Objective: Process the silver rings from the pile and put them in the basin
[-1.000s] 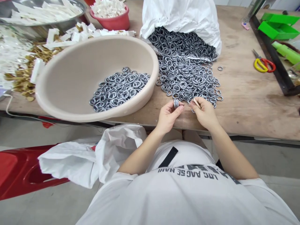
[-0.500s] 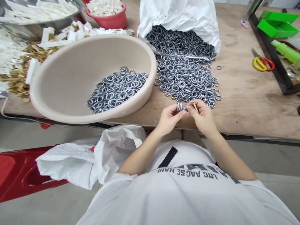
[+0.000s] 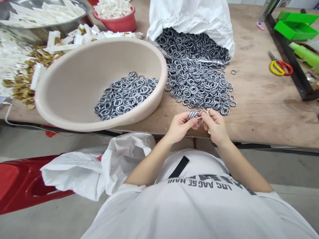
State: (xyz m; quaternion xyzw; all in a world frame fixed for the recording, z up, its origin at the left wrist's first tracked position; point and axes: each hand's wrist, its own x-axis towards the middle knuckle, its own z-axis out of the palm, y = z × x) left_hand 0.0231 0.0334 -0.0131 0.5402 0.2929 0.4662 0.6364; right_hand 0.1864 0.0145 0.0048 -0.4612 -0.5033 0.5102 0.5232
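My left hand (image 3: 180, 126) pinches a small stack of grey metal rings (image 3: 192, 115) between thumb and fingers. My right hand (image 3: 215, 126) is shut close against that stack, and its fingers hold a thin wooden stick (image 3: 206, 112), mostly hidden. Just beyond my hands, a loose pile of metal rings (image 3: 196, 83) spills from a white sack (image 3: 191, 20) onto the wooden table (image 3: 259, 113). To the left, a beige plastic basin (image 3: 62, 99) holds a heap of similar rings (image 3: 126, 94).
A red bowl (image 3: 116, 18) and a steel basin (image 3: 45, 10) hold white pieces, with white and gold scraps (image 3: 27, 63) beside them. Red-and-yellow scissors (image 3: 280, 68) and green items (image 3: 295, 30) lie right. A white bag (image 3: 109, 166) hangs below the table edge over a red stool (image 3: 25, 184).
My hands have drawn closer together. The ring stack now tilts and fans toward my right hand, and the wooden stick is mostly hidden behind my right fingers.
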